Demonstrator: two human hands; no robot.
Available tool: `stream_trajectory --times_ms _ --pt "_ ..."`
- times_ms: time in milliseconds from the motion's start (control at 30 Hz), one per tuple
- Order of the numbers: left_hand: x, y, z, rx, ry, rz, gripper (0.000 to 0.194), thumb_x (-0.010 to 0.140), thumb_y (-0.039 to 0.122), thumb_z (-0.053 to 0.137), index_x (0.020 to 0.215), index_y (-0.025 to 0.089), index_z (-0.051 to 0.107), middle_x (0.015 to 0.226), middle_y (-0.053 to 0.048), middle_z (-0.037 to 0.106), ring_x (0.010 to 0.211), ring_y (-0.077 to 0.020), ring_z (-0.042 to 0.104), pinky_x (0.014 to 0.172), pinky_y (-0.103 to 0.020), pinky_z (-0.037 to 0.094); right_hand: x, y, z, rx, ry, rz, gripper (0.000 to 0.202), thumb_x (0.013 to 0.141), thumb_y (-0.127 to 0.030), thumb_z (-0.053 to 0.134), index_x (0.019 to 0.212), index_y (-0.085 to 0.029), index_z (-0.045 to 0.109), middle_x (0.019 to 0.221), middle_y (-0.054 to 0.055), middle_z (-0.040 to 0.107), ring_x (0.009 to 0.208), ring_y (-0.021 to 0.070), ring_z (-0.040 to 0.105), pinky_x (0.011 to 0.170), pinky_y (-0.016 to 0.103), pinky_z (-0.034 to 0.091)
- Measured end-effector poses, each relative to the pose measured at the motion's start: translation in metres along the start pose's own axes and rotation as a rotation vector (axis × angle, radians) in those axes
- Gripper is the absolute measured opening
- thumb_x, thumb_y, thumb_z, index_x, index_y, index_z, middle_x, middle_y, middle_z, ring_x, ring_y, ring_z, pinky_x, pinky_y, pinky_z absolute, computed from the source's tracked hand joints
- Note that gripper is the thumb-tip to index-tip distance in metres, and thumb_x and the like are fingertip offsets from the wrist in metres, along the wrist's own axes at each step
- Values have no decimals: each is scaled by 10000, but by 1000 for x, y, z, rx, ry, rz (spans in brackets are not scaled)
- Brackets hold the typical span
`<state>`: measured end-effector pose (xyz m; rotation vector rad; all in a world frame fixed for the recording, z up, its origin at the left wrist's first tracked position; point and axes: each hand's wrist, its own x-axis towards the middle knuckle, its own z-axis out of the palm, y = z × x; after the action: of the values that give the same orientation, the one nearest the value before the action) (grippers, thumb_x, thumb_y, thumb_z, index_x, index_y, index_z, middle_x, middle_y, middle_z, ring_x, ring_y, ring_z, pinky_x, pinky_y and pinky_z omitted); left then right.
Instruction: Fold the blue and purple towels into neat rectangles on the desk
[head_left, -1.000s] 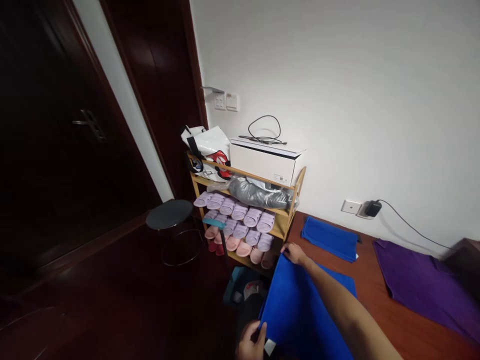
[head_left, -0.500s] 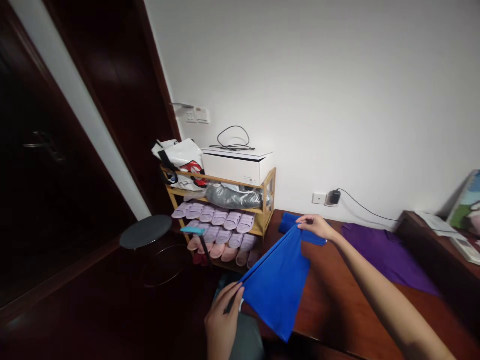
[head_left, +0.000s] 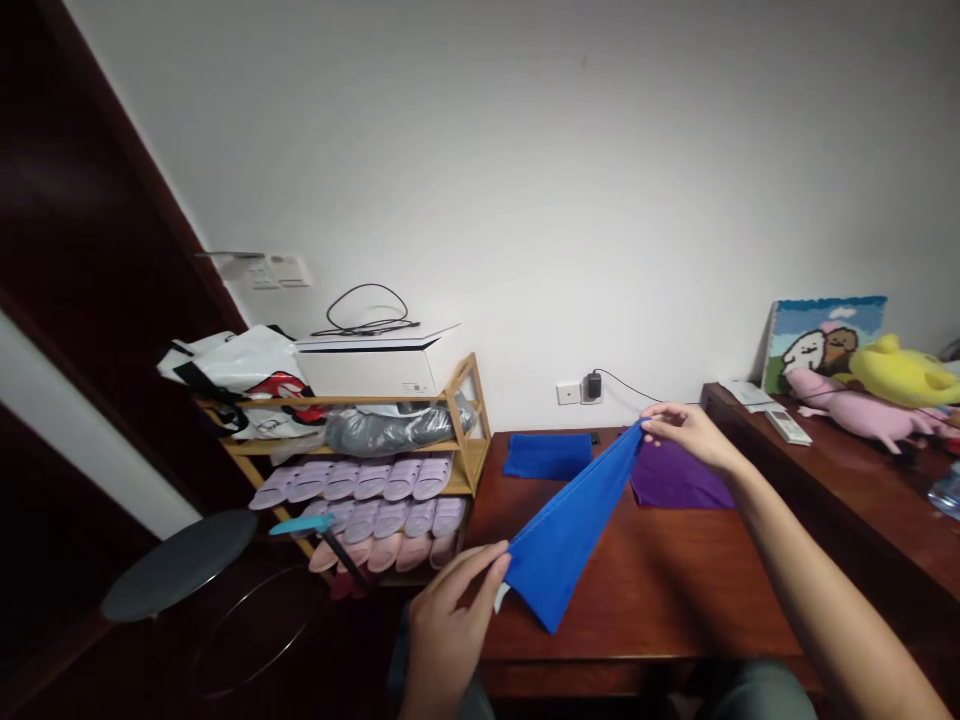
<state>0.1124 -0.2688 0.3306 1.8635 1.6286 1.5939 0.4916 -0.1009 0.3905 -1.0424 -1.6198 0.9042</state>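
Note:
A blue cloth [head_left: 574, 525] hangs stretched in the air between my two hands, above the wooden table [head_left: 660, 590]. My left hand [head_left: 454, 615] pinches its near lower corner, where a small white tag shows. The far upper corner is pinched by my right hand [head_left: 686, 435]. From that slanting top edge the cloth drapes to a point. Behind it, a folded blue cloth [head_left: 547, 456] lies flat at the back of the table. A purple cloth [head_left: 679, 475] lies to its right, partly behind my right hand and the raised cloth.
Left of the table stands a wooden shoe rack [head_left: 480, 420] with several slippers, a white box [head_left: 367, 370] and a bag [head_left: 247, 375] on it. A round stool [head_left: 180, 565] is further left. A raised ledge [head_left: 832, 490] on the right carries plush toys [head_left: 855, 408].
The view has turned to the right, bringing the plush toys into sight. Both hands still grip the blue cloth, which now hangs in a narrower shape over the table.

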Motion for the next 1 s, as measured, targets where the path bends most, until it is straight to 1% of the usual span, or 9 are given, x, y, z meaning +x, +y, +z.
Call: stream_trajectory --times_ms 167,300,400,533,633,700,800,900,1000 --pt "-11 27 37 -113 -190 -17 278 904 520 668 901 292 826 913 -43 826 835 -247 778 791 -345 648 -17 9 -35 -50 228 -48 581 692 -660 854 1018 -189 756 929 94 785 840 228 734 822 379 604" --pt "-22 10 54 -213 -298 -144 350 906 571 641 924 252 784 861 -59 804 787 -241 770 743 -325 646 9 34 -16 -119 236 -70 509 760 -608 812 1047 -192 742 960 79 780 878 223 724 838 373 592" --pt "-30 -28 56 -250 -295 -249 393 896 618 619 920 242 729 823 -53 778 744 -232 766 689 -303 636 50 62 37 -234 139 -59 394 829 -518 747 1043 -188 730 1000 77 776 905 217 717 863 374 580" --pt "-47 -103 58 -213 -224 -399 426 843 665 610 863 243 666 806 -49 760 675 -233 760 640 -311 622 84 105 149 -345 -10 -6 266 867 -313 673 1098 -189 713 1089 91 770 948 210 724 934 379 565" --pt "-70 -162 61 -66 -224 -493 344 797 598 636 768 256 615 726 -40 747 683 -252 763 657 -328 610 63 136 227 -375 -91 20 318 852 -212 645 1165 -203 702 1215 105 743 1005 222 731 983 394 556" --pt "-85 -192 62 68 -236 -532 222 802 475 631 739 264 599 723 -37 757 744 -252 773 701 -314 594 28 158 255 -411 -127 34 316 862 -188 614 1161 -225 709 1251 99 732 1128 247 706 1044 400 529" --pt "-100 -214 62 172 -272 -538 116 848 301 560 738 272 581 753 -18 765 781 -217 771 731 -273 554 -36 195 251 -487 -123 78 318 909 -232 551 1172 -275 725 1338 88 700 1287 295 630 1122 433 476" --pt "-104 -218 62 201 -328 -512 159 893 213 508 762 275 573 773 -6 761 782 -190 762 738 -246 521 -89 236 210 -639 -24 168 441 975 -324 423 1315 -243 693 1474 114 616 1419 341 516 1219 517 362" --pt "-104 -215 61 277 -390 -516 170 893 151 519 791 274 575 777 10 751 782 -177 754 715 -225 485 -120 270 168 -863 12 292 602 1009 -397 321 1506 -145 550 1607 137 481 1531 316 367 1283 511 246"
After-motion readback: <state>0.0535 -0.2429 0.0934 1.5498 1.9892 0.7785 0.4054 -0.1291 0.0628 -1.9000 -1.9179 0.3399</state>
